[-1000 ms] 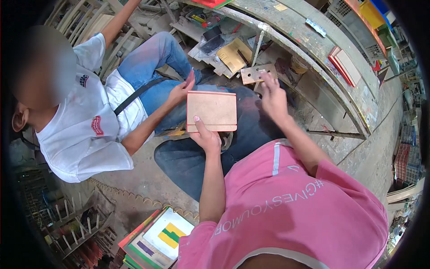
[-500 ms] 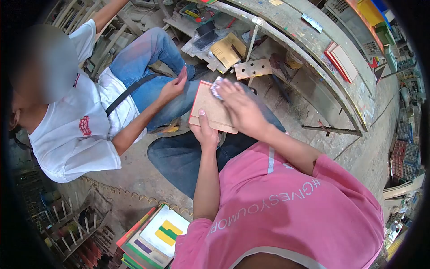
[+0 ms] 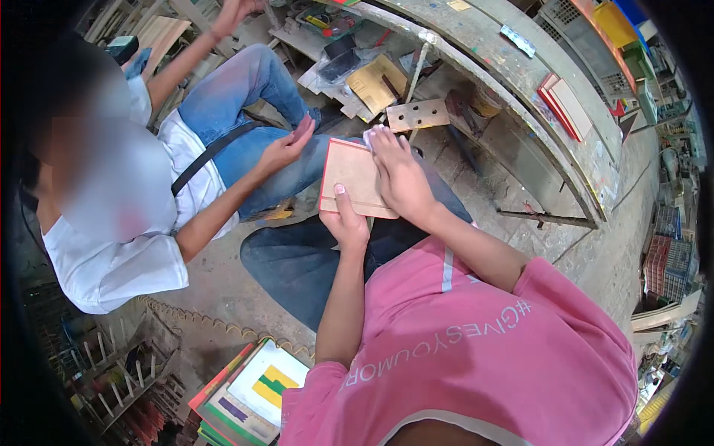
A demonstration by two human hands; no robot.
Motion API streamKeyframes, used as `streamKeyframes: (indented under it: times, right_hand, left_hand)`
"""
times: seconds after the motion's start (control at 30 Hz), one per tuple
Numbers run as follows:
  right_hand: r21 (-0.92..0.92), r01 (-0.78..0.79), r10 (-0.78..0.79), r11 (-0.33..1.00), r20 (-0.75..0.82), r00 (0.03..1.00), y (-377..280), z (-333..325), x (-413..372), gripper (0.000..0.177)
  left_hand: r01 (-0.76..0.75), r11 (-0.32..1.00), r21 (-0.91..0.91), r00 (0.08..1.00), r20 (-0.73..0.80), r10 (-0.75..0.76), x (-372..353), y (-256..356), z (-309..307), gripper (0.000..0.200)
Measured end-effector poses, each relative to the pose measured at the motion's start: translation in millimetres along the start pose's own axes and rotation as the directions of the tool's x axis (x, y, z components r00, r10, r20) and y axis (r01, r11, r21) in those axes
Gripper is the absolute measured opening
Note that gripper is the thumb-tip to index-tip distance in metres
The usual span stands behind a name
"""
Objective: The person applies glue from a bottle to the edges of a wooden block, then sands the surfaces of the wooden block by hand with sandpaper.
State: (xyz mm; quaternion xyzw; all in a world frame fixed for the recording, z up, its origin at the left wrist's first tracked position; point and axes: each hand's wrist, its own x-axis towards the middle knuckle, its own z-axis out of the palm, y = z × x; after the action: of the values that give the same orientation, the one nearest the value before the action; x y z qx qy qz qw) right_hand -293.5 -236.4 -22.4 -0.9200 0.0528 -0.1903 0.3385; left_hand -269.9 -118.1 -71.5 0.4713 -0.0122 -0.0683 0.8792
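A square brown board (image 3: 353,175) with red edges lies over my lap. My left hand (image 3: 348,223) grips its near edge, thumb on top and fingers underneath. Flat across the board's right side rests my right hand (image 3: 401,175), its fingertips pressing a crumpled whitish wad (image 3: 368,140) at the far right corner. Most of the wad is hidden under the fingers.
A person in a white shirt (image 3: 111,267) sits close on my left, one hand (image 3: 286,149) near the board. Painted panels (image 3: 253,394) are stacked on the floor. A workbench (image 3: 476,59) carries red-edged boards (image 3: 565,108); a holed wooden block (image 3: 418,115) sits nearby.
My right hand has slid the wad slightly right toward the board's far corner. The neighbouring person has leaned, with their raised arm now lower and their nearer hand opened more.
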Motion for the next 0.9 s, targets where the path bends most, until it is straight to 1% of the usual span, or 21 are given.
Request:
streamKeyframes:
  times: [0.07,0.1,0.17,0.2,0.23,0.3,0.33,0.37,0.4,0.47,0.53,0.57,0.6,0.67,0.7,0.73,0.77,0.8,0.83,0.87,0.9]
  right_hand:
    - [0.001,-0.117,0.117,0.993,-0.039,0.992,-2.7,9.2,7.7,0.041]
    - [0.058,-0.075,0.077,0.995,-0.030,0.997,-7.2,13.9,-5.0,0.041]
    - [0.063,-0.009,0.008,0.998,0.003,1.000,-10.0,21.8,-20.3,0.042]
    - [0.066,0.008,-0.009,0.998,0.017,1.000,-10.9,20.8,-19.8,0.042]
    - [0.063,0.017,-0.019,0.998,0.022,1.000,-7.2,21.2,-10.2,0.042]
    - [0.067,-0.139,0.141,0.988,-0.024,0.990,-1.4,24.6,6.5,0.042]
    - [0.073,-0.147,0.150,0.986,-0.027,0.988,-7.8,26.4,-5.0,0.042]
    - [0.079,-0.069,0.071,0.995,-0.017,0.997,-15.8,27.9,-19.0,0.041]
    - [0.077,0.018,-0.018,0.997,-0.006,1.000,-18.9,26.6,-23.4,0.040]
    - [0.073,0.027,-0.026,0.997,-0.004,1.000,-9.5,23.8,-18.3,0.039]
    - [0.054,-0.153,0.155,0.987,-0.034,0.987,6.1,19.5,6.0,0.039]
    - [0.039,-0.105,0.108,0.994,-0.078,0.991,0.6,19.5,1.8,0.040]
    - [0.040,-0.106,0.110,0.994,-0.088,0.990,-6.1,20.4,-8.6,0.040]
    - [0.116,0.058,-0.053,0.992,-0.039,0.998,-14.0,20.1,-28.6,0.036]
    - [0.091,0.078,-0.077,0.993,-0.007,0.997,-6.6,13.3,-20.9,0.036]
    - [-0.044,0.038,-0.039,0.998,-0.008,0.999,5.7,9.3,-8.8,0.036]
    - [0.009,-0.147,0.146,0.989,0.023,0.989,14.8,-1.8,8.0,0.039]
    - [0.058,-0.329,0.325,0.943,0.061,0.944,21.6,-13.3,20.5,0.042]
    - [0.054,-0.203,0.207,0.978,-0.077,0.975,36.1,-17.2,21.1,0.039]
    - [0.032,-0.078,0.083,0.996,-0.211,0.974,47.9,-19.8,18.0,0.037]
    - [0.036,-0.079,0.084,0.996,-0.212,0.974,48.3,-23.5,11.0,0.037]
  left_hand:
    - [-0.087,0.972,0.218,0.995,-0.038,0.097,1.7,-1.0,-6.3,0.032]
    - [-0.093,0.969,0.228,0.994,-0.037,0.104,3.2,2.5,-4.5,0.032]
    - [-0.107,0.977,0.184,0.977,-0.162,0.138,3.6,8.3,4.1,0.031]
    - [-0.109,0.977,0.182,0.976,-0.169,0.140,2.2,7.5,1.2,0.031]
    - [-0.093,0.971,0.218,0.983,-0.134,0.125,1.8,5.5,-1.2,0.031]
    - [-0.066,0.962,0.266,0.990,-0.104,0.096,-4.1,5.3,-7.6,0.032]
    - [-0.054,0.977,0.208,0.987,-0.135,0.083,-4.6,7.6,-10.0,0.032]
    - [-0.053,0.988,0.143,0.985,-0.157,0.076,0.7,9.2,-9.5,0.031]
    - [-0.063,0.989,0.137,0.985,-0.148,0.083,6.4,7.9,-6.5,0.031]
    - [-0.091,0.988,0.121,0.988,-0.112,0.105,2.9,3.6,-4.8,0.030]
    - [-0.087,0.985,0.148,0.988,-0.112,0.104,1.8,0.9,-3.3,0.030]
    - [-0.085,0.983,0.163,0.984,-0.138,0.108,0.4,1.3,-2.6,0.030]
    - [-0.087,0.980,0.177,0.981,-0.155,0.115,2.9,3.0,-0.8,0.030]
    - [-0.079,0.984,0.159,0.990,-0.101,0.096,4.6,6.0,-0.7,0.030]
    - [-0.062,0.987,0.147,0.996,-0.060,0.072,2.6,7.4,-2.0,0.032]
    - [-0.066,0.987,0.144,0.995,-0.061,0.075,3.2,7.4,-2.0,0.032]
    - [-0.054,0.996,0.067,0.996,-0.062,0.058,2.0,8.4,-3.3,0.034]
    - [-0.043,0.999,-0.007,0.997,-0.060,0.042,1.2,10.7,-4.9,0.036]
    - [-0.048,0.999,-0.001,0.998,-0.050,0.047,4.2,15.3,-3.0,0.036]
    - [-0.042,0.998,-0.053,0.997,-0.062,0.039,5.5,19.3,-0.8,0.039]
    - [-0.036,0.993,-0.108,0.996,-0.082,0.027,4.3,22.3,-0.3,0.041]
